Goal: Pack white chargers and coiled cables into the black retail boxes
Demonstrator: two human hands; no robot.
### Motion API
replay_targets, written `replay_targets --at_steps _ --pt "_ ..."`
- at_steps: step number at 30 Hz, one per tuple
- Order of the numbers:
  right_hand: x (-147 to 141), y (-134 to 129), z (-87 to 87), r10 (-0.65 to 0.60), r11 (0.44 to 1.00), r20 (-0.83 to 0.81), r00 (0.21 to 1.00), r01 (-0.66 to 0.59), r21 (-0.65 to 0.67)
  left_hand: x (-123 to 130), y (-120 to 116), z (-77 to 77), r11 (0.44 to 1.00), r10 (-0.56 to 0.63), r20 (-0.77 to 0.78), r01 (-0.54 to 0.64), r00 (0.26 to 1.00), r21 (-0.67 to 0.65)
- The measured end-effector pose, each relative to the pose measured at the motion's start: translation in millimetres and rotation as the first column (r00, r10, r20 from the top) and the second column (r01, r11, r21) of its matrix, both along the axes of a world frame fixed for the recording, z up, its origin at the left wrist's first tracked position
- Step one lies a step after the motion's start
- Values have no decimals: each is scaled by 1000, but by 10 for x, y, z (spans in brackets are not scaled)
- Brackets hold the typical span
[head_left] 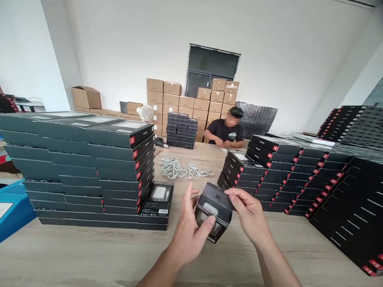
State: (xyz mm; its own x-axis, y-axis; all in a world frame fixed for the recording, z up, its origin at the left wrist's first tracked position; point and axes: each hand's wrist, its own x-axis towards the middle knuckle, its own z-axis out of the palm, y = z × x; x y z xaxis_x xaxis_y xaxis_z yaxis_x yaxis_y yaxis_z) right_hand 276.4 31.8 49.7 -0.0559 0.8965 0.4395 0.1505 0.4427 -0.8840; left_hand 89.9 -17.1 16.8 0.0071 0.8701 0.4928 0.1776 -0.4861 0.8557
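Above the table in the middle I hold a small black box (220, 213) with a clear window, through which something white shows. My left hand (191, 227) grips its left side, with the thumb across the window. The box's top flap (218, 196) stands up, and my right hand (247, 211) pinches that flap's right edge between thumb and fingers. Left of my hands lies a flat black box (158, 201) with a white charger and cable behind its window. Bundles of white cables (175, 167) rest just beyond.
Tall stacks of black boxes (74, 171) stand at the left, and more stacks (278, 175) at the right. Across the table sits a person (227, 129) handling something small. Behind are brown cartons (185, 103) and a small white fan (146, 112). A blue case (18, 207) is at far left.
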Motion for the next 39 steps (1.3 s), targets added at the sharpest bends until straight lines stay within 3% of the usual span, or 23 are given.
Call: replay_targets --at_steps 3,7,12,14,20,28,33,39 --pt "-19 71 -62 41 999 -104 994 -43 -22 -114 70 -33 997 23 -28 -21 999 70" --pt "-37 124 -114 129 990 -218 967 -112 88 -181 128 -43 986 83 -74 -70 994 153" --pt "-8 174 -180 156 978 -16 988 -152 141 -242 157 8 961 172 -222 -113 960 252" --pt "-8 165 -177 149 976 -4 989 -147 164 -259 168 29 955 168 -234 -99 957 281" --pt "-45 24 -63 254 961 -117 960 -237 143 -228 129 75 987 70 -16 -67 997 148" --pt "5 25 -1 198 966 52 979 -204 162 -232 99 288 986 36 -69 -24 997 164" --pt "67 23 5 290 952 61 955 -294 89 -219 115 261 987 61 -68 -50 996 154" --pt "184 70 -27 407 913 40 913 -404 -66 -277 139 155 977 106 -183 -69 977 202"
